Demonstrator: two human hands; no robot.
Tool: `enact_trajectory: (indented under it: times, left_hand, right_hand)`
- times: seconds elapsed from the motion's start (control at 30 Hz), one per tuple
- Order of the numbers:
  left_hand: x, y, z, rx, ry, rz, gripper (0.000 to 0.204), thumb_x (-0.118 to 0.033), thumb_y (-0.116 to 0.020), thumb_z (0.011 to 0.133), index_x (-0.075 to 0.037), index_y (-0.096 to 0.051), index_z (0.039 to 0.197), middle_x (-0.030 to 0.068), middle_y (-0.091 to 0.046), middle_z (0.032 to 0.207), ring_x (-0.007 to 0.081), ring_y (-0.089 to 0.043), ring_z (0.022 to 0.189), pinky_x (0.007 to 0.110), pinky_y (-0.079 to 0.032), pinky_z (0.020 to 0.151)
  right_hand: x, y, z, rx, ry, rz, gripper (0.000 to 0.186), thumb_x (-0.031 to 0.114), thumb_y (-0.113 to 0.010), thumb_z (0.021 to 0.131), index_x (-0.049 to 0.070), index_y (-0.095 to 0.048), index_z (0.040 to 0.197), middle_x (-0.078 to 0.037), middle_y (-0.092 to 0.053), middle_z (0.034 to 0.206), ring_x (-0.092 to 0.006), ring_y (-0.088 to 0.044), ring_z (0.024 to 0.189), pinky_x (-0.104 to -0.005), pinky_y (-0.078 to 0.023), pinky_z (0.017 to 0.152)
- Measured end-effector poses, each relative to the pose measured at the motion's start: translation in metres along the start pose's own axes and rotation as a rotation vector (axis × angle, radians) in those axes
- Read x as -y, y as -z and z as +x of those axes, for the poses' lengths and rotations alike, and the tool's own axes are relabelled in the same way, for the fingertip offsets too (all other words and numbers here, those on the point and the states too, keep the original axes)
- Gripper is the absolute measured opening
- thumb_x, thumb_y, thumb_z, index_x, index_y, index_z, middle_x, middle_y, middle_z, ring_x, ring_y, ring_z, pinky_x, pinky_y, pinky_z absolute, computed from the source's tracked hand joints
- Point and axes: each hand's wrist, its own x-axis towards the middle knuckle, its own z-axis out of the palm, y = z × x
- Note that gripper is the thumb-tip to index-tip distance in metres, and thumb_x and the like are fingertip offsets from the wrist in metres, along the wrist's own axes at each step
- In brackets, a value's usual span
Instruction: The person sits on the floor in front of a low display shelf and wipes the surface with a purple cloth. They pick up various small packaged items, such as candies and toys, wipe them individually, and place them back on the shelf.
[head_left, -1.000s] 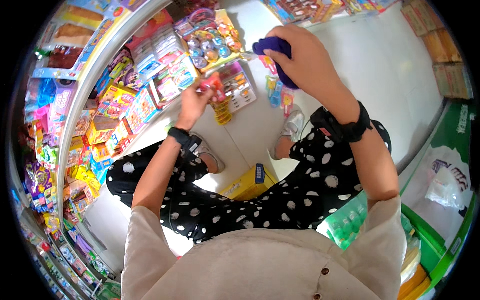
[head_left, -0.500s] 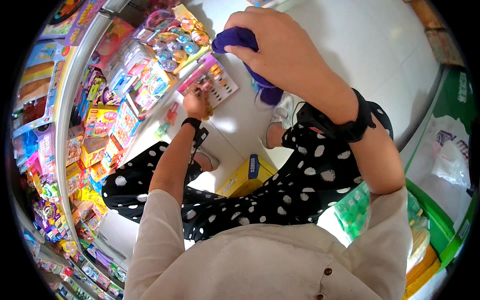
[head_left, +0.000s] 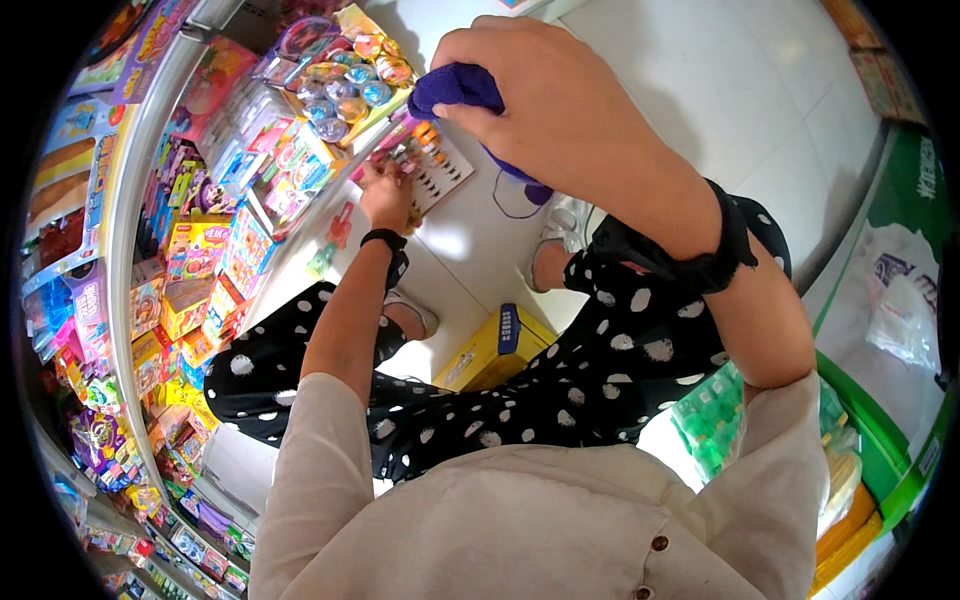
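My right hand point(head_left: 530, 85) is raised at the top centre, its fingers wrapped round a dark purple cloth point(head_left: 455, 88). Part of the cloth hangs below the palm, and a thin dark loop of string point(head_left: 510, 205) dangles near its lower end. Farther left and lower, my left hand point(head_left: 385, 195) reaches to a shallow white display tray point(head_left: 455, 180) with rows of small orange, brown and black pieces. Its bent fingers are at the tray's left part, among small pinkish-brown pieces; what they grip is too small to make out.
Shelves of colourful packets and boxes point(head_left: 200, 245) line the left side, with round wrapped sweets point(head_left: 350, 95) at the shelf's edge. A yellow box point(head_left: 490, 350) stands on the floor between my legs. Green bottles point(head_left: 705, 425) and a green-edged case point(head_left: 870, 430) are at the right.
My right hand has shifted slightly left with the purple cloth. The cloth's hanging end has swung, and the string loop shows more clearly. My left hand has barely moved.
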Motion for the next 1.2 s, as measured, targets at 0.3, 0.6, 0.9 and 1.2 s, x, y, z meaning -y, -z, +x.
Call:
enact_trajectory:
  times: [0.3, 0.6, 0.9, 1.2]
  left_hand:
    - [-0.001, 0.004, 0.009, 0.205, -0.285, 0.037, 0.028, -0.028, -0.067, 0.089, -0.011, -0.063, 0.111, 0.0118, -0.059, 0.116, 0.0351, -0.068, 0.095, 0.045, -0.057, 0.076]
    - [0.012, -0.016, 0.022, 0.227, -0.028, -0.127, 0.019, -0.029, -0.066, 0.091, -0.012, -0.067, 0.099, 0.0131, -0.072, 0.102, 0.0359, -0.070, 0.092, 0.049, -0.054, 0.080]
    - [0.030, 0.004, 0.000, -0.032, 0.106, -0.328, 0.027, -0.037, -0.060, 0.099, -0.011, -0.065, 0.103, 0.0157, -0.072, 0.092, 0.0391, -0.068, 0.091, 0.049, -0.052, 0.076]
    - [0.208, -0.047, -0.086, -0.005, 0.780, 0.018, 0.053, -0.037, -0.078, 0.082, 0.004, -0.063, 0.112, 0.0243, -0.068, 0.109, 0.0408, -0.065, 0.105, 0.048, -0.052, 0.091]
  right_hand:
    - [-0.002, -0.003, -0.003, -0.018, 0.002, -0.046, 0.021, 0.024, -0.071, 0.088, 0.008, -0.067, 0.100, -0.010, -0.067, 0.090, -0.0299, -0.065, 0.085, -0.0388, -0.052, 0.077]
    - [0.001, -0.008, -0.003, -0.013, 0.008, -0.027, 0.021, 0.024, -0.071, 0.087, 0.009, -0.067, 0.102, -0.010, -0.066, 0.090, -0.0301, -0.065, 0.086, -0.0391, -0.053, 0.078]
    - [-0.003, -0.008, 0.003, 0.060, 0.028, 0.027, 0.022, 0.019, -0.072, 0.086, 0.006, -0.066, 0.103, -0.011, -0.066, 0.092, -0.0311, -0.064, 0.087, -0.0377, -0.052, 0.079]
    - [0.004, -0.031, 0.008, 0.066, 0.016, 0.050, 0.025, 0.019, -0.073, 0.083, 0.010, -0.067, 0.105, -0.009, -0.066, 0.095, -0.0314, -0.063, 0.094, -0.0428, -0.052, 0.081]
